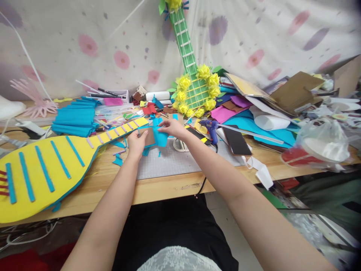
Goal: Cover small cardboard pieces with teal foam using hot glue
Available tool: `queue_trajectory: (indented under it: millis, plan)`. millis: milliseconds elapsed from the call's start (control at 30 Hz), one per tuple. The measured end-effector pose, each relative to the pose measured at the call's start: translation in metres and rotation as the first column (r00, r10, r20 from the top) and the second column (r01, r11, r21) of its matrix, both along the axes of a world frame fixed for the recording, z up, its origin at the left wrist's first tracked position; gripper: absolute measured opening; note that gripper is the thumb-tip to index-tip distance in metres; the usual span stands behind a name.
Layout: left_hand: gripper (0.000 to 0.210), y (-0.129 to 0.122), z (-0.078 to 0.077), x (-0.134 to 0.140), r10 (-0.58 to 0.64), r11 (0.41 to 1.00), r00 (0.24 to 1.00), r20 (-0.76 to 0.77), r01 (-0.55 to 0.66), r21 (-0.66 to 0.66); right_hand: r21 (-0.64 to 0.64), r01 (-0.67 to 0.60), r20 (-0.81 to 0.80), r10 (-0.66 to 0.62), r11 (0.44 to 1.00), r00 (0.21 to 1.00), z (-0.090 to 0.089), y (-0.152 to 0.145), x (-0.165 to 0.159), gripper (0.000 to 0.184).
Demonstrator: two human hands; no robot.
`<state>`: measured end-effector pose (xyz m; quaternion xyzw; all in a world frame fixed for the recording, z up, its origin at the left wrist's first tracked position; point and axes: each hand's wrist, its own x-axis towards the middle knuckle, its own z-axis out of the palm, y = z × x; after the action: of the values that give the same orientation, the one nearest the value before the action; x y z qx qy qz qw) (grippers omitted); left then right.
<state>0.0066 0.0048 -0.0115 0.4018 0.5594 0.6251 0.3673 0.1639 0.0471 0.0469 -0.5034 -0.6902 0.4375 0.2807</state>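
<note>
My left hand pinches the left end of a small brown cardboard piece between thumb and fingers. Blue crepe paper covers the right part of that piece and hangs loose at its lower right. With bent fingers, my right hand grips the paper's upper right edge; its fingertips are partly hidden. Both hands are above a grey cutting mat. Close by on the left is the neck of a yellow cardboard lute shape with blue and purple strips.
A purple glue gun, a phone and white-handled scissors lie right of my hands. A green guitar shape with yellow flowers leans at the back. Folded blue crepe paper lies left; a bagged red-and-white tub stands right.
</note>
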Motion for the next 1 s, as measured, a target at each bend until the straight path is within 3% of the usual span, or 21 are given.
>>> queue_trajectory:
  millis: [100,200,333,500,667,833,900,1000]
  plan:
    - [0.027,0.0,0.0,0.006,-0.052,0.998,0.995,0.085,0.05,0.027,-0.11,-0.08,-0.19,0.058,0.991,0.98,0.001,-0.006,0.001,0.019]
    - [0.027,-0.003,0.002,0.015,-0.172,0.985,0.956,0.238,0.168,0.037,-0.078,-0.141,-0.251,0.118,0.987,0.961,-0.002,-0.011,-0.008,0.02]
    - [0.024,-0.005,0.006,0.022,-0.208,0.975,0.904,0.373,0.224,0.001,-0.051,-0.105,-0.245,0.089,0.993,0.965,-0.006,-0.012,-0.024,0.016]
    - [0.025,-0.004,0.013,0.023,-0.222,0.971,0.827,0.517,0.233,0.045,-0.136,-0.053,-0.333,0.005,0.989,0.943,-0.004,-0.01,-0.033,0.014]
    - [0.03,-0.01,0.02,0.022,-0.362,0.927,0.8,0.478,0.362,0.096,-0.191,-0.066,-0.418,-0.02,0.979,0.908,0.0,-0.014,-0.031,0.025]
    - [0.03,-0.01,0.016,0.019,-0.358,0.925,0.799,0.483,0.375,0.066,-0.201,-0.088,-0.492,-0.023,0.976,0.87,0.003,-0.016,-0.025,0.034]
    - [0.023,-0.008,0.014,0.017,-0.351,0.927,0.799,0.488,0.371,0.058,-0.159,-0.011,-0.508,-0.072,0.987,0.858,0.002,-0.014,-0.021,0.033]
    - [0.02,-0.006,0.012,0.015,-0.342,0.93,0.797,0.498,0.365,0.053,-0.019,0.235,-0.445,-0.219,0.972,0.868,-0.005,-0.009,-0.014,0.027]
